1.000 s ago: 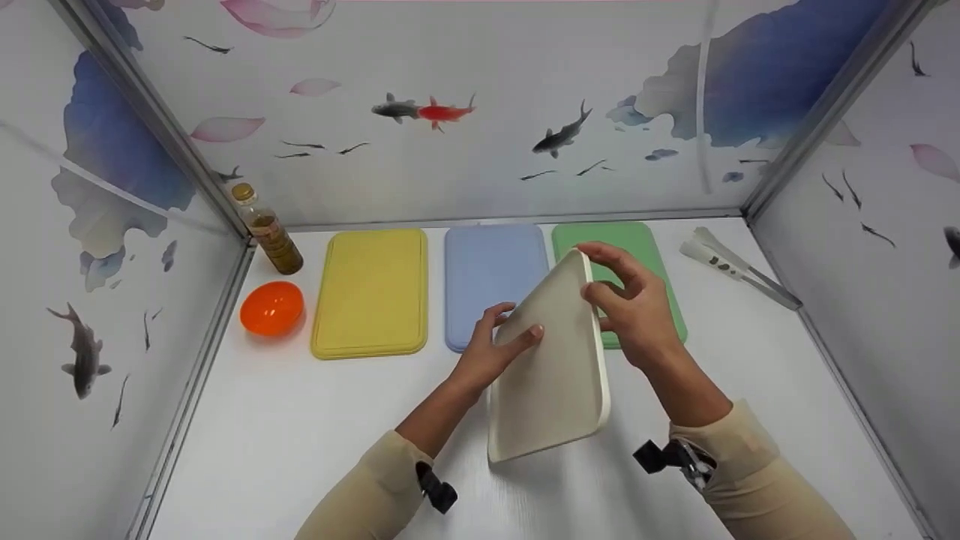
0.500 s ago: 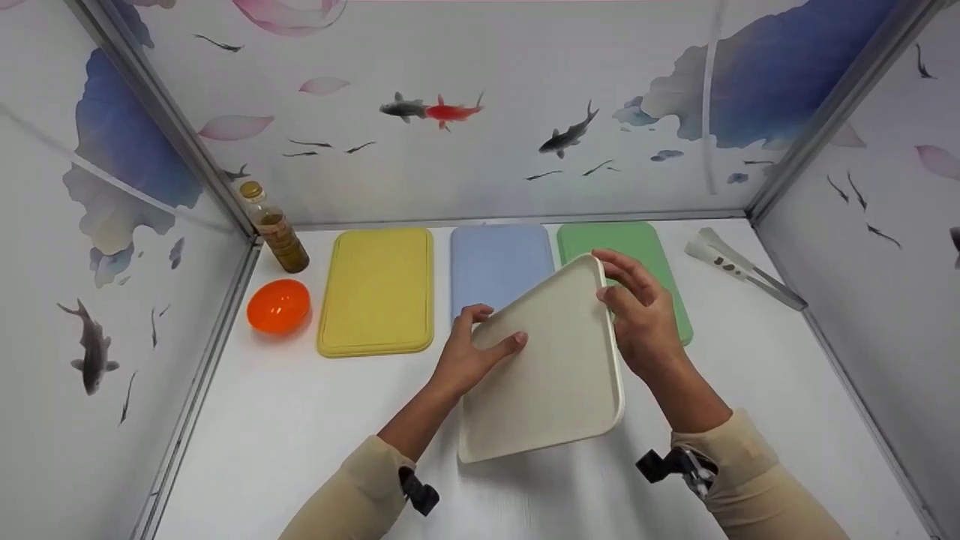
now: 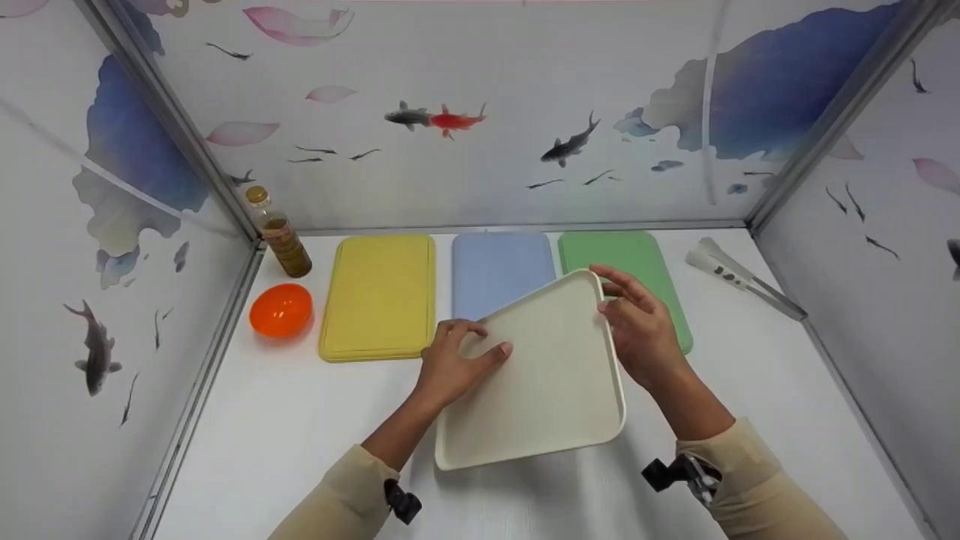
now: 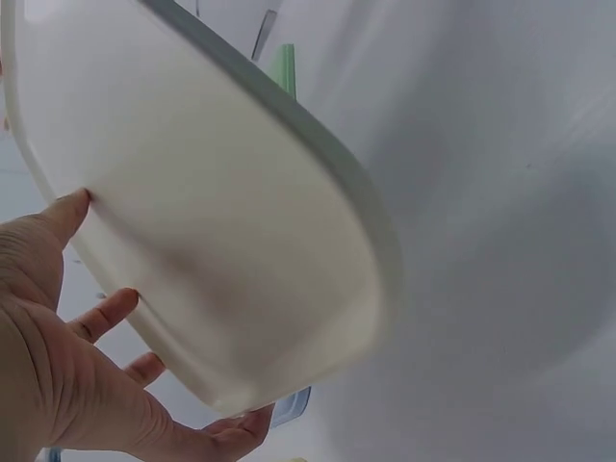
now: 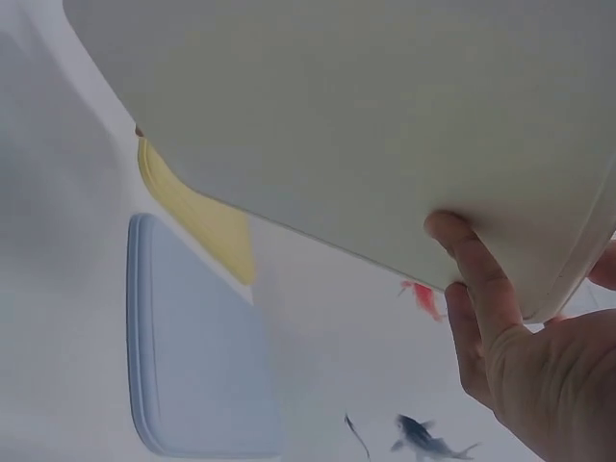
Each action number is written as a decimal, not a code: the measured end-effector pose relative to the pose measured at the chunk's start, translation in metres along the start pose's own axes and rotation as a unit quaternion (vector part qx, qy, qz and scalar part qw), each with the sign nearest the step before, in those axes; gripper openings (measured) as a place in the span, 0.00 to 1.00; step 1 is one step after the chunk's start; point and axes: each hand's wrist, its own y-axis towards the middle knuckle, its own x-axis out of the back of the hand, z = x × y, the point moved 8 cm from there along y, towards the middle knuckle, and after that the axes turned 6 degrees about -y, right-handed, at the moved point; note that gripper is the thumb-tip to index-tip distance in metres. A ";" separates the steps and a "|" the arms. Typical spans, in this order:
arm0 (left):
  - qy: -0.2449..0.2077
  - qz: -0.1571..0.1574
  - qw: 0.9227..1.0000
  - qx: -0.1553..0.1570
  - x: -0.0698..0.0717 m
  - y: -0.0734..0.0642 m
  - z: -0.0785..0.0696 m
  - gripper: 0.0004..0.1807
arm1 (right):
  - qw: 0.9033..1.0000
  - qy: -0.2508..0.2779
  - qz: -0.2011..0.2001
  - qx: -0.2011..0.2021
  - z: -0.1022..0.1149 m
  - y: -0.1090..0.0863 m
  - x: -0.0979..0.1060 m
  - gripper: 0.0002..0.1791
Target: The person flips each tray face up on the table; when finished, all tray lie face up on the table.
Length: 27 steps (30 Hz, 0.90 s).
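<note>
A cream rectangular tray (image 3: 544,382) with a low raised rim is held tilted above the table, its inner face towards me. My left hand (image 3: 452,367) holds its left edge; the thumb lies on the inner face. In the left wrist view, the fingers (image 4: 117,306) of that hand are spread along the tray's rim. At the far right corner, my right hand (image 3: 649,334) pinches the rim. From the right wrist, the tray's underside (image 5: 366,115) shows, with a fingertip pressing on it. The tray covers parts of the blue and green boards.
Behind the tray lie a yellow board (image 3: 379,296), a blue board (image 3: 501,274) and a green board (image 3: 615,251). An orange bowl (image 3: 281,310) and an oil bottle (image 3: 285,244) stand at left. Tongs (image 3: 742,277) lie at right. Printed panels enclose the white table (image 3: 300,427).
The tray has turned so that more of its inner face shows, and its lower left corner has swung left. My left hand has moved left along with it; the right hand keeps its corner.
</note>
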 end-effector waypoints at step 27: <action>0.178 -0.030 0.983 -0.031 0.013 -0.013 -0.003 0.30 | 0.808 -0.587 -0.026 -0.037 -0.040 -0.008 0.015 0.52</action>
